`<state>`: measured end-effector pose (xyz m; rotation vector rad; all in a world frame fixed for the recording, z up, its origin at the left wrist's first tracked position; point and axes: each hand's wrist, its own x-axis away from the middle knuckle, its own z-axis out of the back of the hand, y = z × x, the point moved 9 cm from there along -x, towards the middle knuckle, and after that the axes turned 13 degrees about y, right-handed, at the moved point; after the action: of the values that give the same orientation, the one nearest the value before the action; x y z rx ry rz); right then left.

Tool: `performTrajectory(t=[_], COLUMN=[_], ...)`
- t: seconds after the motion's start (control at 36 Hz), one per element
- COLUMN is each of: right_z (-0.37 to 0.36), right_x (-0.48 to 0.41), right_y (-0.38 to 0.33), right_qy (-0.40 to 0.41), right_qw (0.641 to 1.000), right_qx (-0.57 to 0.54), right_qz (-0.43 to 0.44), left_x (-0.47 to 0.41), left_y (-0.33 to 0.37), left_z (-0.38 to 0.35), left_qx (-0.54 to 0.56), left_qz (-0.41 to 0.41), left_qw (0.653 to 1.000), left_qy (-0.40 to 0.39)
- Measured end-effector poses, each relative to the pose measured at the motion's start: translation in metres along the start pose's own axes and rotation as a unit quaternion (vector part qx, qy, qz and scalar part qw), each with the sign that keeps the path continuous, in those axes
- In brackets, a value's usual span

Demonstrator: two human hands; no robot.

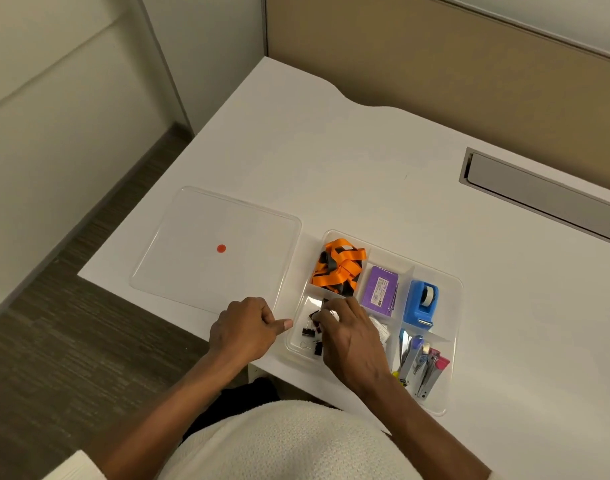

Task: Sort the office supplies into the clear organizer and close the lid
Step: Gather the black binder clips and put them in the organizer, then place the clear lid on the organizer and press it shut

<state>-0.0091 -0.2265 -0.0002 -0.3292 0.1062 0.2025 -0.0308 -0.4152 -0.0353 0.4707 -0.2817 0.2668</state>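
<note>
The clear organizer (456, 306) lies open on the white desk. Its compartments hold orange and black lanyards (340, 265), a purple box (381, 291), a blue tape dispenser (420, 303), staplers (421, 365) and several black binder clips (308, 332). My right hand (348, 337) reaches into the binder clip compartment, its fingertips pinched on a small black clip. My left hand (244, 329) rests as a loose fist on the desk just left of the organizer, thumb touching its rim. The clear lid (192, 244), marked with a red dot, lies flat to the left.
The desk's near edge runs just under my left hand, with carpet floor below at left. A grey cable slot (539, 192) is set into the desk at the back right. A tan partition stands behind the desk.
</note>
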Motion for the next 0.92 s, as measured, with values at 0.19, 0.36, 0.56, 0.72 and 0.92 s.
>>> performTrajectory(t=[0.19, 0.36, 0.56, 0.72, 0.92], right_z=[0.019, 0.025, 0.000, -0.048, -0.092], right_x=[-0.019, -0.048, -0.086, -0.098, -0.086], right_y=[-0.014, -0.036, -0.063, -0.071, -0.074], right_qy=[0.035, 0.029, -0.013, -0.100, -0.213], right_qw=[0.998, 0.986, 0.970, 0.973, 0.945], right_qx=[-0.049, -0.156, -0.204, -0.118, -0.095], right_qz=[-0.017, -0.054, -0.129, -0.170, -0.230], left_x=[-0.009, -0.040, -0.093, -0.125, -0.147], left_y=[-0.005, -0.036, -0.077, -0.094, -0.096], left_z=[0.021, 0.065, 0.120, 0.130, 0.127], left_qx=[-0.027, -0.026, -0.054, -0.082, -0.086], left_qz=[0.000, 0.047, 0.064, 0.064, 0.068], left_qw=[0.999, 0.996, 0.985, 0.984, 0.982], left_qy=[0.028, 0.075, 0.149, 0.146, 0.154])
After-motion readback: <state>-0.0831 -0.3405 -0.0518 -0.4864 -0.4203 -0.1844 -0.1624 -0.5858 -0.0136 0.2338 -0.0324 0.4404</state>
